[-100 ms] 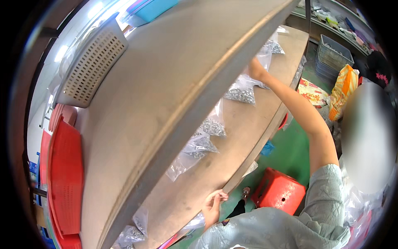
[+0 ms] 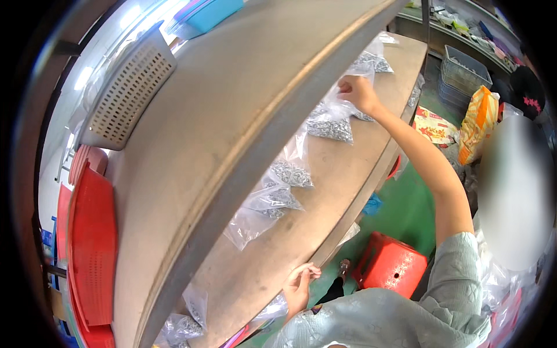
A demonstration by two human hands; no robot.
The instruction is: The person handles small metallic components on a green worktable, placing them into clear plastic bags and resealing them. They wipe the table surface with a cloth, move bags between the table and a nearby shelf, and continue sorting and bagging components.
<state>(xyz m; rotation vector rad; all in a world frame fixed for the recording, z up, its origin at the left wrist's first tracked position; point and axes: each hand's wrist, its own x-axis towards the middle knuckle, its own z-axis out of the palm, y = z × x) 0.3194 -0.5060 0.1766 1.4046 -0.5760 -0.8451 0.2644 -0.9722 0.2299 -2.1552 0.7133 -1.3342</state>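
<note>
My right hand (image 2: 358, 94) reaches far forward under the upper shelf's edge. Its fingers are closed on the gathered top of a clear plastic bag (image 2: 360, 113), which has small silvery metal pieces in it. Just nearer lies a fuller clear bag (image 2: 331, 127) of the same kind of pieces, close below the hand. My left hand (image 2: 298, 285) rests by the front edge of the lower tabletop (image 2: 272, 255), its fingers loosely bent, thumb apart, holding nothing that shows. More bags of metal pieces (image 2: 290, 173) lie in a row between the hands, partly hidden by the shelf.
The upper shelf (image 2: 191, 122) slants across the view above the tabletop. On it stand a beige perforated basket (image 2: 129, 90), red baskets (image 2: 91, 249) and a blue bin (image 2: 212, 17). A red stool (image 2: 391, 265), grey crates (image 2: 464, 69) and an orange-yellow sack (image 2: 480, 124) stand on the floor at right.
My right hand has come slightly out from behind the shelf's edge, so its fingers on the bag now show. The left hand stays in place. The whole view has shifted a little.
</note>
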